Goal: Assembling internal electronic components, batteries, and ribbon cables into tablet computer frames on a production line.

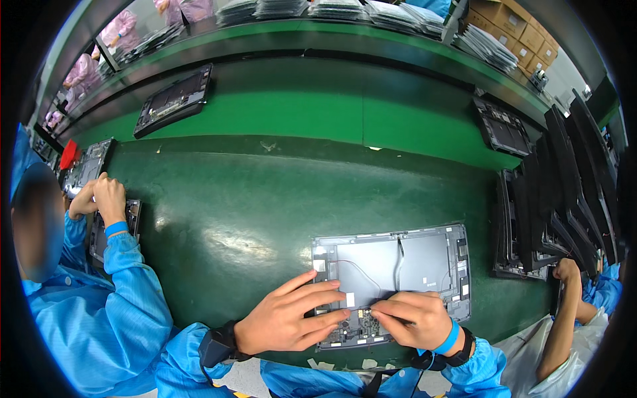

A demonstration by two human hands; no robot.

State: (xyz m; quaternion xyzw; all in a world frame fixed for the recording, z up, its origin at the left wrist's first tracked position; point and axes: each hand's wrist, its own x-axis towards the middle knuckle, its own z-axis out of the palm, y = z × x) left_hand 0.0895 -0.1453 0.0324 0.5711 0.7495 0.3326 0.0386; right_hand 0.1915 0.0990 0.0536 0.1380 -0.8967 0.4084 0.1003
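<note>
On the green bench in front of me lies an opened tablet housing (424, 255), silver-grey inside with a dark rim. A circuit board (363, 326) sits along its near edge. A flat cable (399, 262) runs from the far rim toward the board, and a thin wire (355, 263) curves across the left part. My left hand (292, 315) rests over the housing's left edge, fingers spread, fingertips beside the board. My right hand (418, 320) bends over the board with thumb and forefinger pinched at its top edge; whatever sits between them is hidden.
At left a co-worker's hands (106, 199) work over another opened device (136, 215). Stacked dark panels (557, 199) stand at right, near another person's arm (561, 325). More open housings lie at the back left (174, 99) and back right (502, 126). A shelf with flat packs (282, 8) runs behind.
</note>
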